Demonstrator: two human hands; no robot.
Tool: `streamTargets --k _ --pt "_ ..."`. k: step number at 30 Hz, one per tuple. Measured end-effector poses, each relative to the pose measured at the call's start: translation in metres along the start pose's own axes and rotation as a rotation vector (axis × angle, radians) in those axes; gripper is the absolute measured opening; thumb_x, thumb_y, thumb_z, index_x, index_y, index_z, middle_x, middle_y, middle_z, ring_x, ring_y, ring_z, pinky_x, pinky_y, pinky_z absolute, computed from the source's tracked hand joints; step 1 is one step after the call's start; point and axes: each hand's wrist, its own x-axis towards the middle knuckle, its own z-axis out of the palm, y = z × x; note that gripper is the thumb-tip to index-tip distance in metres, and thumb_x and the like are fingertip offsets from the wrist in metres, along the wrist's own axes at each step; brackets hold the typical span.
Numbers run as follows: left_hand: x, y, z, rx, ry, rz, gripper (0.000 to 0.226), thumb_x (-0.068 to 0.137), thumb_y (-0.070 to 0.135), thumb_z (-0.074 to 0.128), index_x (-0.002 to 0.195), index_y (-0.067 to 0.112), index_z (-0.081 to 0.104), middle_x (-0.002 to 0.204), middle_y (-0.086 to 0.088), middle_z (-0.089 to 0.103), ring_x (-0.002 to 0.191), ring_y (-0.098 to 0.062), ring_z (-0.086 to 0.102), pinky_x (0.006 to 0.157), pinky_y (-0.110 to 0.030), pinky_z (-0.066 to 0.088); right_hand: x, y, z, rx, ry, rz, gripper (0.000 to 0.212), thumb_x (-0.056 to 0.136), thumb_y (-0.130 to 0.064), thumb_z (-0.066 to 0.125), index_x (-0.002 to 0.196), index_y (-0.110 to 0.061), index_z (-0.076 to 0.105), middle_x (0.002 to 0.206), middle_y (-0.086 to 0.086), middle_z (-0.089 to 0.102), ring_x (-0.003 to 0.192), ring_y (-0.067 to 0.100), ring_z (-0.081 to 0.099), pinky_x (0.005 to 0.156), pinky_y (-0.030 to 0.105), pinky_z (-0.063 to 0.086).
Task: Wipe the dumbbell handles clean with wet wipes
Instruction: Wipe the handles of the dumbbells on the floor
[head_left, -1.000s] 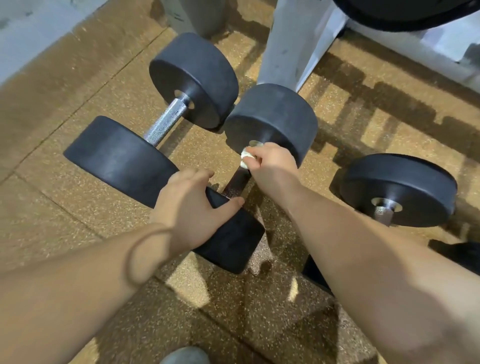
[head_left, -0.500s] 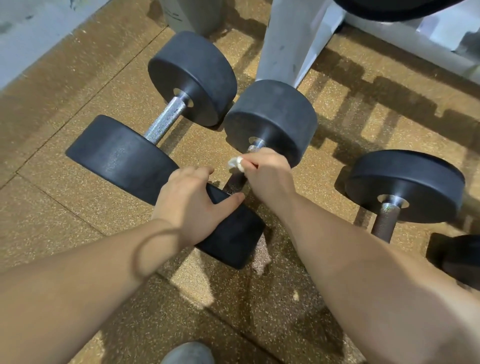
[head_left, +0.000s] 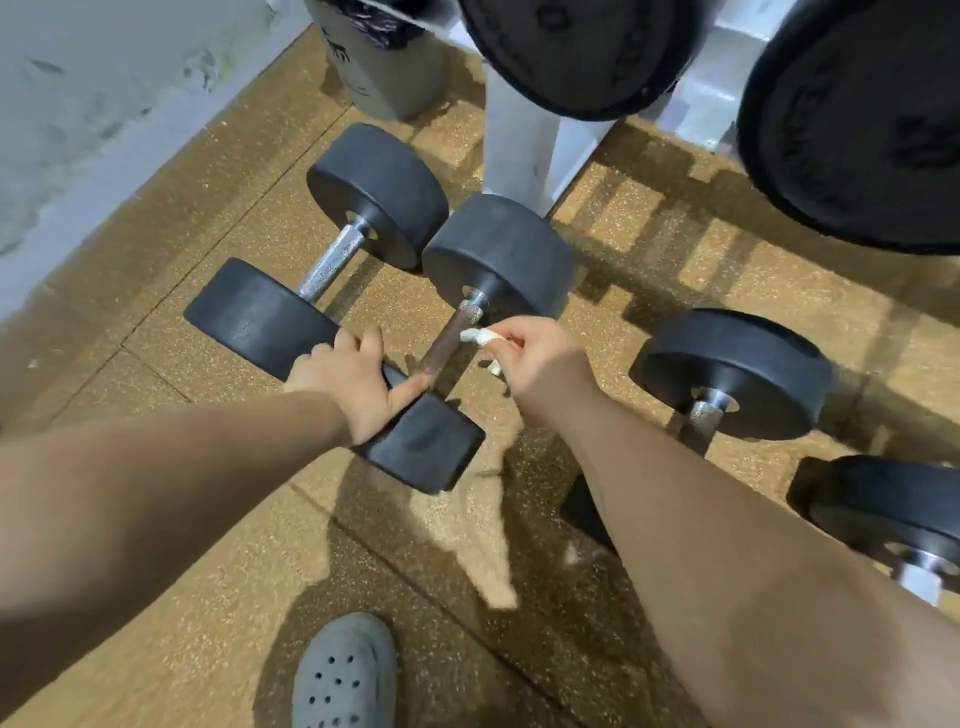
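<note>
Three black dumbbells lie on the speckled floor. The middle dumbbell has a rusty brown handle (head_left: 451, 336) between its far head (head_left: 498, 257) and near head (head_left: 426, 447). My left hand (head_left: 349, 379) rests on that near head, thumb by the handle's lower end. My right hand (head_left: 535, 358) pinches a crumpled white wet wipe (head_left: 480, 338) just right of the handle, touching or nearly touching it. The left dumbbell (head_left: 332, 262) has a shiny handle. The right dumbbell (head_left: 727, 374) shows a partly rusty handle.
A white rack leg (head_left: 524, 156) stands behind the middle dumbbell, with large black weight plates (head_left: 857, 119) above. A grey bin (head_left: 384, 67) sits at the back near the wall. My grey clog (head_left: 345, 675) is on the floor below. Another dumbbell end (head_left: 893, 514) lies at right.
My right hand has come off the handle and drawn back to the right with the wipe, baring the rusty handle. The camera view has tilted up and pulled back. My left hand stays put.
</note>
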Motion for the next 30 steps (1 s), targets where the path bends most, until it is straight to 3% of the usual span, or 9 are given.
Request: streamTargets --k 4,6,9,13,17,20,25,30 --pt "-0.014 0.017 -0.006 -0.216 -0.17 -0.167 0.098 0.085 0.087 0.026 0.158 0.022 0.017 0.159 -0.016 0.027 0.137 -0.044 0.042 0.108 -0.051 0.04 -0.023 -0.013 -0.031 -0.009 -0.113 0.101 0.024 0.1 -0.029 0.052 0.113 -0.021 0.071 0.098 0.001 0.07 0.096 0.025 0.065 0.088 0.043 0.055" --pt "-0.014 0.02 -0.005 -0.215 -0.165 -0.16 0.098 0.086 0.086 0.027 0.158 0.02 0.017 0.158 -0.016 0.027 0.137 -0.043 0.041 0.108 -0.052 0.04 -0.029 -0.011 -0.037 -0.005 -0.092 0.122 0.021 0.099 -0.033 0.056 0.105 -0.019 0.071 0.094 -0.001 0.069 0.095 0.023 0.064 0.084 0.038 0.054" --pt "-0.008 0.009 -0.008 -0.041 -0.161 -0.071 0.106 0.081 0.092 0.021 0.152 0.013 0.027 0.146 -0.017 0.041 0.127 -0.04 0.051 0.096 -0.047 0.047 -0.024 -0.009 -0.027 0.003 -0.019 0.171 0.019 0.092 -0.042 0.066 0.085 -0.025 0.069 0.079 -0.009 0.062 0.082 0.015 0.062 0.064 0.025 0.044" --pt "0.01 -0.019 -0.007 0.231 0.0 0.235 0.106 0.08 0.092 0.013 0.135 0.009 0.048 0.131 -0.016 0.056 0.116 -0.036 0.058 0.091 -0.044 0.046 -0.018 -0.007 0.018 0.06 0.078 0.272 0.024 0.089 -0.046 0.067 0.077 -0.026 0.063 0.084 -0.01 0.057 0.076 0.009 0.056 0.062 0.024 0.041" --pt "0.048 -0.043 -0.006 -0.121 -0.099 0.526 0.103 0.083 0.086 0.006 0.134 0.01 0.054 0.136 -0.015 0.057 0.123 -0.033 0.054 0.104 -0.045 0.043 -0.016 -0.016 0.05 0.107 0.156 0.426 0.024 0.095 -0.044 0.06 0.082 -0.024 0.057 0.079 -0.004 0.06 0.075 0.014 0.058 0.062 0.029 0.041" --pt "0.079 -0.043 -0.004 -0.327 -0.141 0.545 0.078 0.096 0.072 0.024 0.136 0.013 0.057 0.143 -0.01 0.056 0.134 -0.031 0.048 0.11 -0.042 0.037 -0.002 -0.03 0.061 0.129 0.266 0.455 0.02 0.096 -0.041 0.058 0.087 -0.023 0.059 0.076 -0.005 0.065 0.073 0.012 0.061 0.065 0.033 0.048" --pt "0.106 -0.052 -0.008 -0.319 -0.13 0.687 0.044 0.1 0.054 0.038 0.106 0.02 0.066 0.114 -0.006 0.065 0.103 -0.026 0.057 0.094 -0.043 0.047 0.023 -0.053 0.075 0.054 0.334 0.482 0.015 0.091 -0.037 0.068 0.085 -0.024 0.062 0.08 -0.004 0.066 0.076 0.015 0.061 0.071 0.034 0.05" --pt "0.115 -0.069 -0.01 -0.509 -0.146 0.704 0.027 0.1 0.043 0.05 0.102 0.021 0.065 0.1 -0.003 0.067 0.097 -0.026 0.06 0.09 -0.043 0.05 0.001 -0.072 0.076 0.089 0.386 0.6 0.012 0.094 -0.035 0.066 0.087 -0.026 0.064 0.08 -0.003 0.066 0.071 0.012 0.059 0.067 0.033 0.05"
